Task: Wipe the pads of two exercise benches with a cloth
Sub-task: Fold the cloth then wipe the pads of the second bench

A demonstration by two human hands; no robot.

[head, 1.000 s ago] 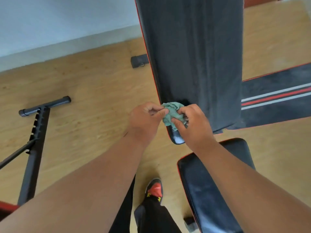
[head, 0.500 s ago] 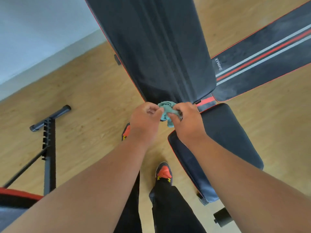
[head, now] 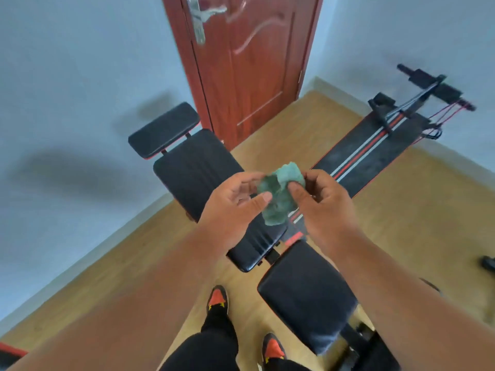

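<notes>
A crumpled green cloth [head: 281, 194] hangs in the air between my two hands, above the bench. My left hand [head: 235, 202] pinches its left side with fingers partly spread. On the cloth's right side my right hand [head: 321, 199] grips it. Below them runs the black exercise bench: a long back pad [head: 198, 170], a small head pad [head: 163, 129] at the far end and a seat pad [head: 305, 293] nearest me. A second bench with a black pad with red and white stripes [head: 367, 153] lies flat on the floor to the right.
A red-brown door [head: 249, 70] stands shut behind the bench, in pale blue walls. The floor is light wood [head: 134, 263]. My feet in black and orange shoes [head: 218, 301] stand left of the seat pad. A red and black frame edge [head: 10, 353] shows at bottom left.
Both hands lifted the cloth off the lower end of the back pad into the air. My head tilted up, so the door and the whole bench came into view.
</notes>
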